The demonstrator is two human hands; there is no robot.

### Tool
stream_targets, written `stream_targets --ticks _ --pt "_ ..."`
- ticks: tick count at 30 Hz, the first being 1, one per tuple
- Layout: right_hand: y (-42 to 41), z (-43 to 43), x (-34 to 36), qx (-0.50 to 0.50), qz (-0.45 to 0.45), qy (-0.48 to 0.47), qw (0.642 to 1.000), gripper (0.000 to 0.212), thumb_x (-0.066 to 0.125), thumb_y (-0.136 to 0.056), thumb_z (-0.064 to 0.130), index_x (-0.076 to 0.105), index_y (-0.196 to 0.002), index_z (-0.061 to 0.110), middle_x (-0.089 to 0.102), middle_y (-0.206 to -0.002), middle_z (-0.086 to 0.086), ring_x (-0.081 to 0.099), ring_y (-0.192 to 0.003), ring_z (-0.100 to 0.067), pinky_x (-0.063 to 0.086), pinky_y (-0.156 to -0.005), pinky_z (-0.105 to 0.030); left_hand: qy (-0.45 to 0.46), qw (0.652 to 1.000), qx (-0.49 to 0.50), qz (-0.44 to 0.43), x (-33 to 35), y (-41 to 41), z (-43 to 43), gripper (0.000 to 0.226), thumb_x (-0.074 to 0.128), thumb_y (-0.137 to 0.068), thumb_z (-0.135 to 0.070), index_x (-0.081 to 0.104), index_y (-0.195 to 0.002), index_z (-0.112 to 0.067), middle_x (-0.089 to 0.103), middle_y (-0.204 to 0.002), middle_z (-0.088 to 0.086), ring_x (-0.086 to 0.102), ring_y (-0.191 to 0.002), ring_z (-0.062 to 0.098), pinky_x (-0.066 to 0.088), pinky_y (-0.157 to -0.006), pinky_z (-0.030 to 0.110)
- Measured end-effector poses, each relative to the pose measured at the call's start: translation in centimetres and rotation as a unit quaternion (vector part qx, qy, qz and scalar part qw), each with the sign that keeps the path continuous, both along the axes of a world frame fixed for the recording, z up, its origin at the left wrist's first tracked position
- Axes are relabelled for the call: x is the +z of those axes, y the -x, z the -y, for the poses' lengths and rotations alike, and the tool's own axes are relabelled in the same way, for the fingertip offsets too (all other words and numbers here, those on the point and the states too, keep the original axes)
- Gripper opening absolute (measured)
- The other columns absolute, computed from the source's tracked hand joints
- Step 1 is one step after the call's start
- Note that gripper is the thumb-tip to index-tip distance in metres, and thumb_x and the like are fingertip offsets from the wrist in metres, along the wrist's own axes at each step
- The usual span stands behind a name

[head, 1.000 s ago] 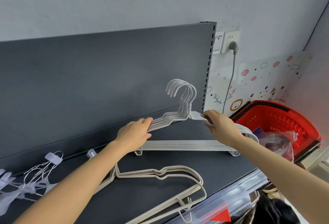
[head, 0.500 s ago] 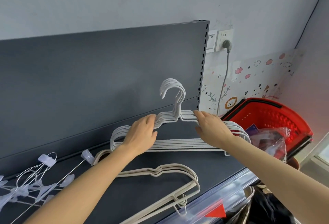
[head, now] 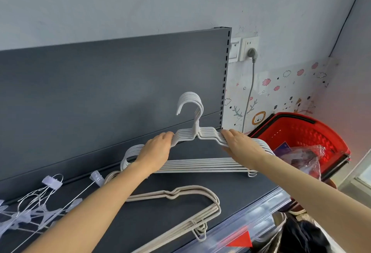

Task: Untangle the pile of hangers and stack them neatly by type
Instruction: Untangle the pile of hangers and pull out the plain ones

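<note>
A bundle of several white hangers [head: 200, 165] stands upright on the dark shelf [head: 140, 228], hooks aligned and leaning toward the back panel. My left hand [head: 155, 152] grips the bundle's left shoulder and my right hand [head: 240, 145] grips its right shoulder. Nearer to me, a few beige hangers [head: 192, 208] lie flat on the shelf, hooks toward the front edge. At the far left lies a tangle of thin wire clip hangers [head: 36, 206] with clear clips.
The dark back panel [head: 112, 96] rises behind the shelf. A red basket [head: 305, 132] with plastic bags sits to the right. A wall socket with a grey cable [head: 251, 55] is above it. A clear price strip [head: 247, 224] lines the shelf's front edge.
The white hangers' hooks have come together into one tight stack. My left hand slid up along the left shoulder toward the hooks; the bundle now stands squarer.
</note>
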State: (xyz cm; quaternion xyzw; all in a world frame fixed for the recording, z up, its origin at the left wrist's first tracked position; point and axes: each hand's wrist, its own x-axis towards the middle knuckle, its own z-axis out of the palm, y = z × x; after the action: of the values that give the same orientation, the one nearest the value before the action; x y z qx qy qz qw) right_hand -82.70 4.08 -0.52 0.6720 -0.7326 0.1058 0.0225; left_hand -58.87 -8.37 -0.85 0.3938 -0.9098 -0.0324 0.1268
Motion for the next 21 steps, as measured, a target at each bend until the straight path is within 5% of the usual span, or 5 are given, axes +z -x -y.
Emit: stream_targets --ticks 6,10,13,21 --pt "0.1 0.2 0.3 -0.027 -0.015 -0.008 0.999 0.031 0.043 -0.086 0.0 0.044 -0.114 0.014 0.054 -0.102 -0.006 0.049 -0.081 -0.025 0.041 -0.063 -0.036 0.027 1.0 0.011 -0.012 0.6 0.7 -0.8 0.031 0.036 -0.091 0.004 0.048 -0.117 -0.008 0.058 -0.114 0.01 0.055 -0.102 0.032 0.041 -0.082 0.037" --pt "0.5 0.5 2.1 -0.031 -0.016 0.009 0.999 0.028 0.042 -0.084 -0.004 0.044 -0.105 0.014 0.049 -0.089 -0.003 0.044 -0.072 -0.022 0.037 -0.057 -0.035 0.051 0.998 0.015 -0.033 2.0 1.0 -0.4 0.028 0.038 -0.087 0.009 0.052 -0.106 -0.006 0.06 -0.097 0.011 0.056 -0.082 0.032 0.04 -0.066 0.037" --pt "0.9 0.6 3.5 -0.032 -0.016 0.024 0.999 0.026 0.041 -0.083 -0.006 0.044 -0.099 0.014 0.05 -0.087 -0.003 0.05 -0.071 -0.026 0.048 -0.059 -0.043 0.077 0.996 0.024 -0.026 3.5 1.0 -0.7 0.026 0.037 -0.084 0.011 0.048 -0.098 -0.007 0.051 -0.084 0.006 0.047 -0.071 0.029 0.031 -0.061 0.033" --pt "-0.7 1.7 6.7 0.015 -0.002 0.056 0.998 0.021 0.041 -0.082 -0.004 0.042 -0.085 0.017 0.05 -0.075 -0.002 0.054 -0.067 -0.029 0.046 -0.059 -0.044 0.138 0.988 0.068 -0.029 7.3 -2.1 -2.0 0.022 0.038 -0.085 0.009 0.044 -0.092 -0.011 0.045 -0.08 0.002 0.045 -0.069 0.026 0.029 -0.06 0.033"
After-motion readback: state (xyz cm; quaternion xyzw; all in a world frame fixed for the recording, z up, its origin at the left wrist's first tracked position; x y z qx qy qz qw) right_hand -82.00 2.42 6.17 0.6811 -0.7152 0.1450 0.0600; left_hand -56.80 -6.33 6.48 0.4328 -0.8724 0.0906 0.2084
